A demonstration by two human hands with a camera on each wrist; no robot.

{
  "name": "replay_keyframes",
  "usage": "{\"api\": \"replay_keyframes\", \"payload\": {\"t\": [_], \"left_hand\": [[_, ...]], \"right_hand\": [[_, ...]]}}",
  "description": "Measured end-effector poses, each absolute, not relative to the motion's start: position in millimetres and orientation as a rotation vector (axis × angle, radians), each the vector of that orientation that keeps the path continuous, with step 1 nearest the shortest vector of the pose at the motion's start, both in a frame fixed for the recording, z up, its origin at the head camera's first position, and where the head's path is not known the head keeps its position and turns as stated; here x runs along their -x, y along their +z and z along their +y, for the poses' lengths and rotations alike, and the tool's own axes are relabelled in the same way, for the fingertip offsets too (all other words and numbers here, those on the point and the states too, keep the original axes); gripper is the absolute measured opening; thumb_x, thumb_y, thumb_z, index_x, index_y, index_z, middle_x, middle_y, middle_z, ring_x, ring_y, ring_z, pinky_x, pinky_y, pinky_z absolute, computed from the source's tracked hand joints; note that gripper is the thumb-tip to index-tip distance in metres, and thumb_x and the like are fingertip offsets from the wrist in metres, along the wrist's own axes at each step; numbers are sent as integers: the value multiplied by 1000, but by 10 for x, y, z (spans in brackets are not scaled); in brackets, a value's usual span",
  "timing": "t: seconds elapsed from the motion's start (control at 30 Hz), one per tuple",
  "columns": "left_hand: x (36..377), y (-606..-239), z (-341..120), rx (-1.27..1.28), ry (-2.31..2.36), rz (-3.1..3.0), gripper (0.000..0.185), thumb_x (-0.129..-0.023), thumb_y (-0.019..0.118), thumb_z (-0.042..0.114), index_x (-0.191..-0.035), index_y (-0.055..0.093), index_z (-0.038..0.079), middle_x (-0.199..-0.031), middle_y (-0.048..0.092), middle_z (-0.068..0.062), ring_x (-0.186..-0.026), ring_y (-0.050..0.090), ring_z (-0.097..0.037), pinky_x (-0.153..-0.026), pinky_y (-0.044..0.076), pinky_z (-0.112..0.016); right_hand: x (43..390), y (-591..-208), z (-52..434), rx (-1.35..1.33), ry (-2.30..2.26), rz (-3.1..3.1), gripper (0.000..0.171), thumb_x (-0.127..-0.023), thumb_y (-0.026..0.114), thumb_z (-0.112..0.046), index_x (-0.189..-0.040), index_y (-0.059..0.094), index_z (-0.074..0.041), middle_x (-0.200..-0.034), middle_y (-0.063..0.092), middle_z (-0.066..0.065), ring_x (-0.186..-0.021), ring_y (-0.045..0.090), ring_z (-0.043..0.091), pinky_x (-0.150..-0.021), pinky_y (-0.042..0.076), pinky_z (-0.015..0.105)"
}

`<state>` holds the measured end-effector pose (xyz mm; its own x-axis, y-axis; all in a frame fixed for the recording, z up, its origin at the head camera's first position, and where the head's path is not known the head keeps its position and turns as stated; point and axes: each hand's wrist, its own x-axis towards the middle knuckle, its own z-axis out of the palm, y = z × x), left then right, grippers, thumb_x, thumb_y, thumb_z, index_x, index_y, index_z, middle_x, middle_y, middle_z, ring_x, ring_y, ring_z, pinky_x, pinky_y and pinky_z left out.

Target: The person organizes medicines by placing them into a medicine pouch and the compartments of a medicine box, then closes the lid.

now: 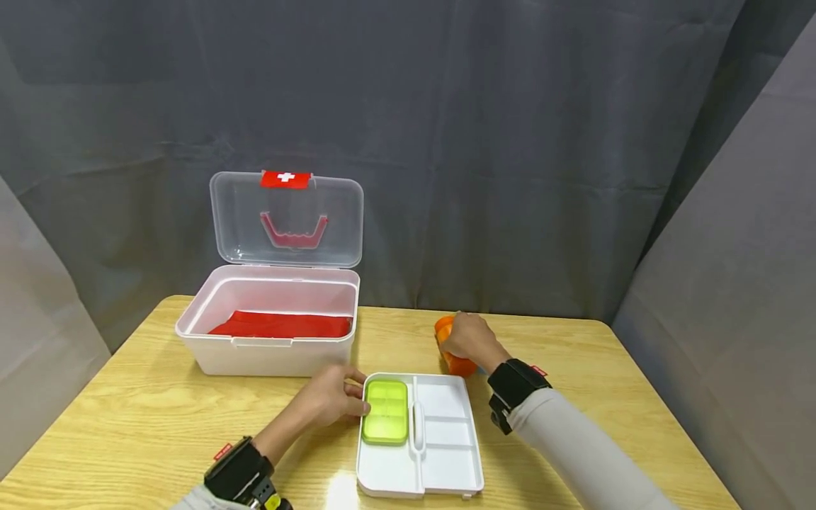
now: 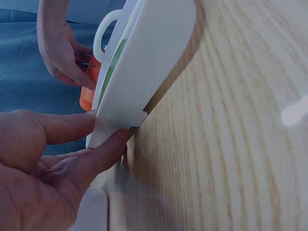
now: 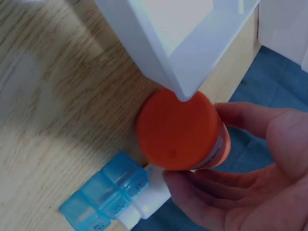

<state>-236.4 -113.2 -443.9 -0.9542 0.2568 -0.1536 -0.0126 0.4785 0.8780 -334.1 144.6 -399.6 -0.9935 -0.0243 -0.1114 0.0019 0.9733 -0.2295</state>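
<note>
My left hand (image 1: 330, 398) is at the upper left corner of a white divided tray (image 1: 449, 471). In the left wrist view, thumb and finger pinch the tray's edge. A translucent green compartment lid (image 1: 386, 412) covers part of the tray's left side. Beyond the tray's far right corner, my right hand (image 1: 472, 341) grips an orange bottle (image 1: 459, 365). The right wrist view shows the bottle's round end and a label on its side, with thumb and fingers around it. A blue pill organizer (image 3: 107, 190) lies beside the bottle, mostly hidden in the head view.
An open white first-aid box (image 1: 268, 358) stands at the back left, its clear lid (image 1: 287, 219) raised. Red material (image 1: 283, 324) lies inside. The wooden table (image 1: 593, 397) ends at a dark curtain (image 1: 510, 177) behind.
</note>
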Motion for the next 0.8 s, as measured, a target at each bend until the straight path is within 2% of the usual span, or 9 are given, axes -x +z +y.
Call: {"api": "replay_keyframes", "payload": {"t": [0.13, 0.37, 0.57, 0.67, 0.8], "left_hand": [[2361, -4440, -1119, -184, 1445, 2476, 47, -79, 82, 1, -122, 64, -7, -96, 73, -10, -80, 69, -17, -71, 60, -34], [2354, -4447, -1118, -189, 1459, 2464, 48, -79, 81, 0, -122, 63, -8, -99, 74, -12, -81, 70, -19, -71, 60, -35], [2354, -4460, -1118, -206, 1489, 2438, 48, -79, 80, -2, -123, 61, -10, -100, 74, -15, -82, 72, -20, -71, 61, -35], [2353, -4463, -1118, -213, 1522, 2404, 49, -80, 78, -4, -124, 59, -12, -101, 74, -18, -82, 72, -22, -71, 61, -36], [2354, -4467, -1119, -218, 1536, 2392, 48, -80, 77, -5, -124, 59, -13, -102, 74, -19, -82, 72, -22, -72, 62, -36]], "right_hand": [[3333, -3966, 1448, 6, -405, 2998, 40, -78, 76, -21, -106, 60, 4, -88, 59, 13, -75, 56, 26, -62, 45, 28], [3301, -3856, 1468, -58, -491, 2948, 40, -81, 79, -26, -103, 61, 2, -92, 59, 13, -77, 58, 25, -62, 49, 26], [3245, -3720, 1468, -40, -625, 2906, 38, -81, 78, -29, -98, 61, 1, -89, 63, 13, -70, 63, 22, -59, 53, 27], [3163, -3641, 1430, 29, -740, 2860, 39, -81, 78, -28, -100, 60, 1, -90, 65, 14, -69, 65, 22, -61, 58, 31], [2987, -3571, 1347, 138, -844, 2796, 51, -80, 79, -28, -114, 59, 4, -96, 65, 14, -72, 66, 21, -64, 59, 32]]}}
